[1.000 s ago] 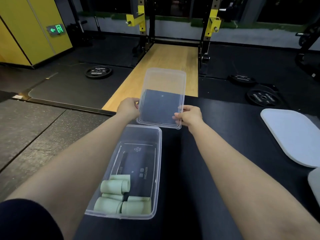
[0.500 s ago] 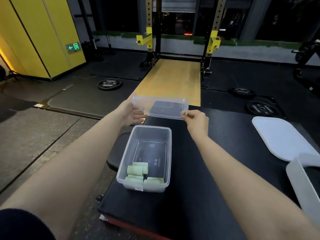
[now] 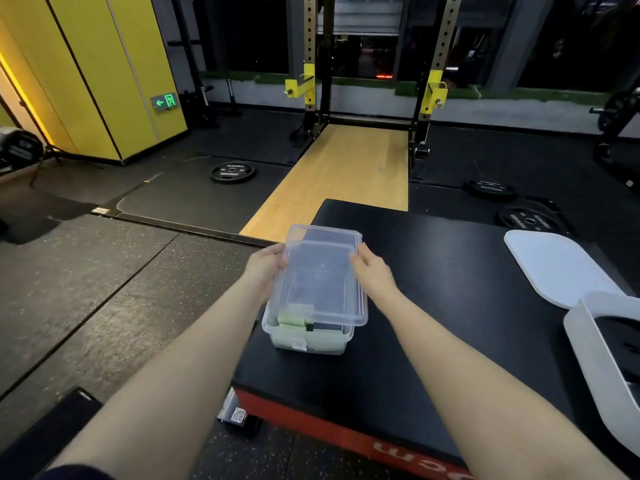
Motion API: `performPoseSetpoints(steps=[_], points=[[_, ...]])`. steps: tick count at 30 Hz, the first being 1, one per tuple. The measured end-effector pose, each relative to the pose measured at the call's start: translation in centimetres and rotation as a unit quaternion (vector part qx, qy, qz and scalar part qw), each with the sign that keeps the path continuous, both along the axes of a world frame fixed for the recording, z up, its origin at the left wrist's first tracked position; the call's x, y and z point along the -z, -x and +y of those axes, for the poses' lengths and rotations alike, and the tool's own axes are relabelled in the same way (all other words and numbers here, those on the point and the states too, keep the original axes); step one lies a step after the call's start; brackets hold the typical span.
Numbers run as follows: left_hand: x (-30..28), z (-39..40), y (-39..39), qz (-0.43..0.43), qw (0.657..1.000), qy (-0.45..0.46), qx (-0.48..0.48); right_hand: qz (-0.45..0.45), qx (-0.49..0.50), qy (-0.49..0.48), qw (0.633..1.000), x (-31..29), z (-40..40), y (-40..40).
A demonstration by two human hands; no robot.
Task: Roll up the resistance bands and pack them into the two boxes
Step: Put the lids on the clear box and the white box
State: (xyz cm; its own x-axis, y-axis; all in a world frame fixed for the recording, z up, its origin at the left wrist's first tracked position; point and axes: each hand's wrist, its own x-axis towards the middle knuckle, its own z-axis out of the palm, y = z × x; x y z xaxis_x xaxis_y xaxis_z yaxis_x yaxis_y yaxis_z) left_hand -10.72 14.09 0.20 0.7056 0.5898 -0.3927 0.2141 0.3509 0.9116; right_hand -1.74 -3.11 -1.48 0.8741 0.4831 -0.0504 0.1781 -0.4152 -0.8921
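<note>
- A clear plastic lid (image 3: 323, 271) is held over a clear plastic box (image 3: 304, 336), tilted, its near edge lying over the box's rim and its far edge raised.
- The lid's left edge is held by the left hand (image 3: 265, 268), its grip closed on the edge with the fingers curled under it.
- The lid's right edge is held by the right hand (image 3: 370, 270), its grip likewise closed on the edge.
- Pale green rolled resistance bands (image 3: 294, 315) are seen inside the box, gathered at its near end.
- The box is set on a black padded surface (image 3: 450, 306) with a red side, near its left edge.
- A white lid (image 3: 557, 268) is laid flat at the right of the surface, well apart from the clear box.
- A white box (image 3: 599, 358) is partly seen at the right edge, just beside the white lid.
</note>
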Motion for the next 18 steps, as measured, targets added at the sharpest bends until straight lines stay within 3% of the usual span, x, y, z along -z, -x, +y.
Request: performPoseSetpoints(steps=[7, 18], points=[[2.5, 0.1, 1.3, 0.051, 0.994, -0.098, 0.011, -0.013, -0.038, 0.106, 0.994, 2.8, 1.8, 0.7], [3.5, 0.1, 0.6, 0.08, 0.976, -0.195, 0.051, -0.012, -0.023, 0.128, 0.992, 3.9, 2.3, 1.0]])
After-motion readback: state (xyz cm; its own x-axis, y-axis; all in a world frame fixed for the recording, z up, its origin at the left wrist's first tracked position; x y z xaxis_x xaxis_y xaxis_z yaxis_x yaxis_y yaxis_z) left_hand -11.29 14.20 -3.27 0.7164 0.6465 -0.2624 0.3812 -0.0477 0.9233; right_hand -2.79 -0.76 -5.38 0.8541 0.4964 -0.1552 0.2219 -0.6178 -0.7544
